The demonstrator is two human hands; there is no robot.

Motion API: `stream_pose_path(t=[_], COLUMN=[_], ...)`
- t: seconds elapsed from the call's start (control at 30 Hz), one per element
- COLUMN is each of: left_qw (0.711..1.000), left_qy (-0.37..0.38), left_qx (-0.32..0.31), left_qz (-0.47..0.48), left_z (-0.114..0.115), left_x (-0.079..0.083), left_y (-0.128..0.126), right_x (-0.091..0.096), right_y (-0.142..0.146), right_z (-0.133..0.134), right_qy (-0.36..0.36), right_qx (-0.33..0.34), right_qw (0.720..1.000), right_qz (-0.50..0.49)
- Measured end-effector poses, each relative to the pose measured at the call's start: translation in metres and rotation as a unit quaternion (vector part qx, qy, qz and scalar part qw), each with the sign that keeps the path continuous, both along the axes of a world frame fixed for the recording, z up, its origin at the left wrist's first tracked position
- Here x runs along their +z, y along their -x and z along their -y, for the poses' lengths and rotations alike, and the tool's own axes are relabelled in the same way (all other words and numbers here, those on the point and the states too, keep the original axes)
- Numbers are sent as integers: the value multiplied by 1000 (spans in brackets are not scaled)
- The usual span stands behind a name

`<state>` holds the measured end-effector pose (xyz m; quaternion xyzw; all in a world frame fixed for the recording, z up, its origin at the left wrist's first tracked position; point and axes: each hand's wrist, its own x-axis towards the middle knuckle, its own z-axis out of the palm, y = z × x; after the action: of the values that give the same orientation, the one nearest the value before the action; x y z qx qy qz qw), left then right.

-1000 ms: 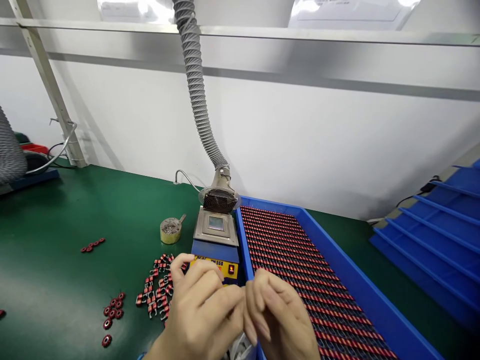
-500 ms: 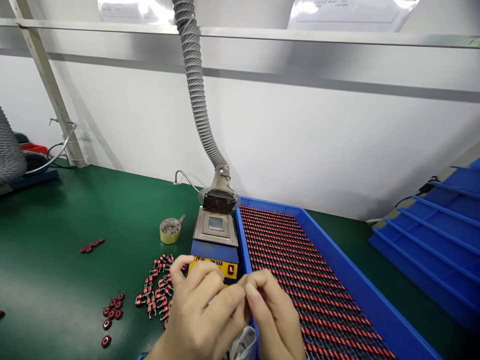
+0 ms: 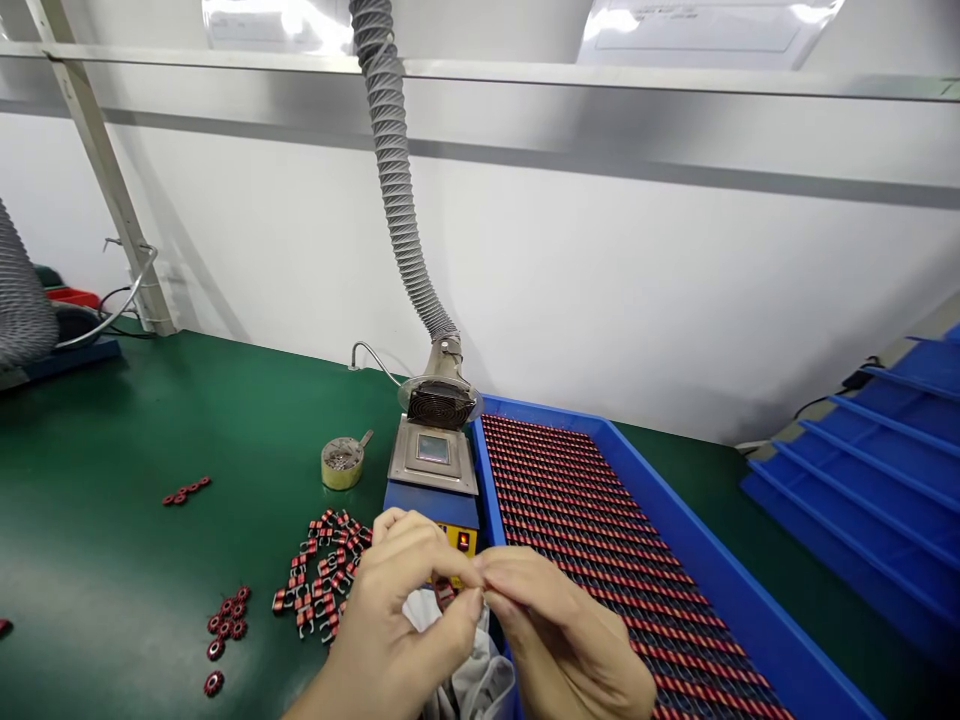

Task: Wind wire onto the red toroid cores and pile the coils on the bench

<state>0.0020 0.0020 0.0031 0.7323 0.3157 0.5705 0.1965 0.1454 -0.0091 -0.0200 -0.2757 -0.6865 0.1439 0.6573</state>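
My left hand (image 3: 397, 610) and my right hand (image 3: 562, 630) meet at the fingertips in front of a blue-and-yellow solder pot station (image 3: 433, 480). A small red coil (image 3: 444, 595) shows inside my left hand's curled fingers, partly hidden. My right fingertips press close against my left fingertips, and whatever lies between them is hidden. A white cloth (image 3: 465, 670) bunches below my hands. Left of them lies a loose heap of red wound coils with leads (image 3: 322, 575). Rows of finished coils fill a blue tray (image 3: 697, 520) just right of my right hand.
A small solder tin (image 3: 343, 463) stands left of the station, under a grey ribbed fume hose (image 3: 394, 170). Red ring cores (image 3: 227, 620) and a short row (image 3: 184, 490) lie on the green bench mat (image 3: 112, 500). Stacked blue trays (image 3: 847, 470) stand at right.
My hands have risen a little and drawn closer, with my right hand shifting rightward. More of the white cloth shows below them, and the station's yellow front is mostly covered.
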Motion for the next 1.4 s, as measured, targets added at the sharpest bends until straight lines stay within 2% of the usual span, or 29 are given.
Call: stream_pose_path(t=[0.1, 0.17, 0.2, 0.27, 0.3, 0.33, 0.37, 0.4, 0.5, 0.6, 0.7, 0.77, 0.83, 0.9, 0.97, 1.03, 1.13, 1.23, 1.3, 1.4], left_qw=[996, 983, 974, 963, 963, 968, 975, 983, 998, 999, 999, 1000, 1000, 1000, 999, 993, 954, 899, 885, 898], left_qy=[-60, -121, -147, -183, -185, -175, -154, -128, -35, 26, 30, 15, 4, 6, 36, 90, 195, 271, 275, 252], left_qx=[47, 99, 124, 152, 151, 138, 117, 89, 12, -20, -13, -11, -2, 4, -15, -56, -124, -181, -196, -179], left_qz=[-53, -99, -116, -126, -124, -119, -108, -98, -57, -19, 0, -3, -3, 4, 11, 57, 189, 292, 322, 312], left_z=[1, 2, 3, 3, 3, 3, 2, 2, 0, -1, 0, 1, 1, 1, 0, -1, -4, -6, -6, -8], left_x=[-2, -5, -6, -9, -9, -9, -8, -7, -3, -3, -4, -5, -5, -5, -4, -4, -7, -10, -10, -9], left_y=[-1, 0, 1, 2, 3, 4, 4, 5, 6, 4, -1, -4, -5, -4, -1, 1, -1, -5, -6, -1], right_x=[0, 1, 1, 3, 3, 4, 6, 7, 9, 7, 3, 1, 2, 4, 6, 7, 6, 2, -3, -8], right_y=[1, 3, 4, 5, 4, 3, 1, -1, -5, -3, 4, 6, 5, 0, -3, 0, 14, 26, 26, 20], right_z=[2, 3, 4, 4, 4, 3, 3, 2, 0, -1, 0, 2, 5, 6, 5, 3, 1, -2, -4, -8], right_qy=[-20, 55, 124, 270, 313, 326, 310, 277, 155, 81, 39, 68, 117, 127, 122, 152, 247, 301, 301, 284], right_qx=[-34, -24, 9, 128, 192, 236, 248, 231, 124, 88, 59, 42, 47, 57, 74, 118, 212, 240, 239, 254], right_qw=[999, 998, 992, 948, 919, 900, 899, 916, 976, 992, 997, 994, 981, 969, 966, 962, 916, 873, 876, 887], right_qz=[37, 6, -29, -111, -144, -169, -182, -178, -89, -36, -32, -68, -146, -206, -214, -195, -234, -298, -292, -262])
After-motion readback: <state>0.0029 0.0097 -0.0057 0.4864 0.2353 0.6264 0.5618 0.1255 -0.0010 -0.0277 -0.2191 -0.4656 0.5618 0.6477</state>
